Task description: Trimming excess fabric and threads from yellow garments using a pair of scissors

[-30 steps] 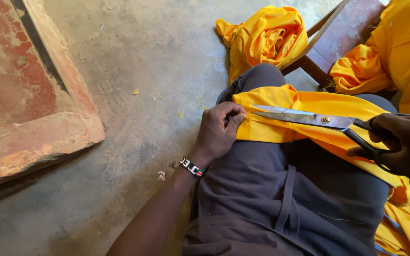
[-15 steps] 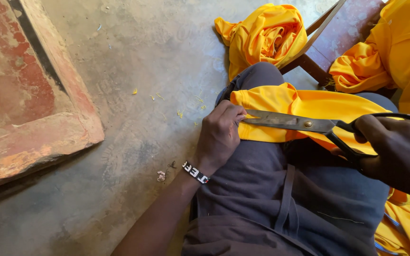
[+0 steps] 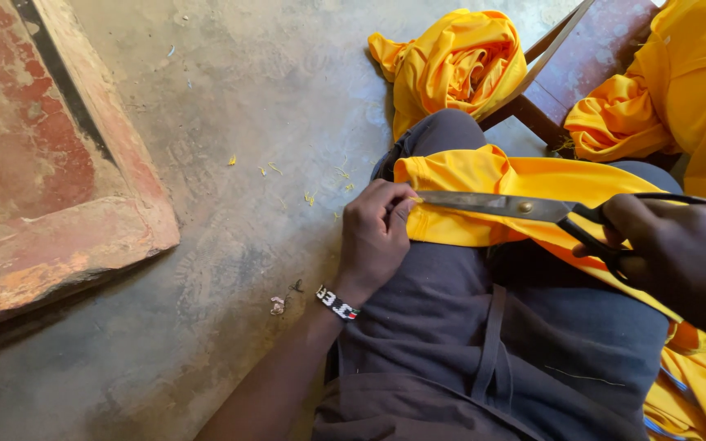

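Yellow fabric (image 3: pixel 484 175) lies across my lap over dark grey trousers (image 3: pixel 467 343). My left hand (image 3: pixel 373 237), with a beaded band at the wrist, pinches the fabric's left edge against my knee. My right hand (image 3: pixel 680 253) grips the black handles of large metal scissors (image 3: pixel 492 204). The blades lie flat on the fabric with the tip pointing left, touching my left fingers.
A bundle of yellow cloth (image 3: pixel 455 65) lies on the concrete floor (image 3: pixel 230 106) beyond my knee. More yellow cloth (image 3: pixel 672 98) is draped over a wooden stool (image 3: pixel 582 65) at the upper right. A worn red slab (image 3: pixel 51 188) fills the left side. Small yellow snippets dot the floor.
The scissors have slid leftward along the fabric, their tip now reaching my left fingers. My right hand followed to the left. My left hand stays on the fabric edge.
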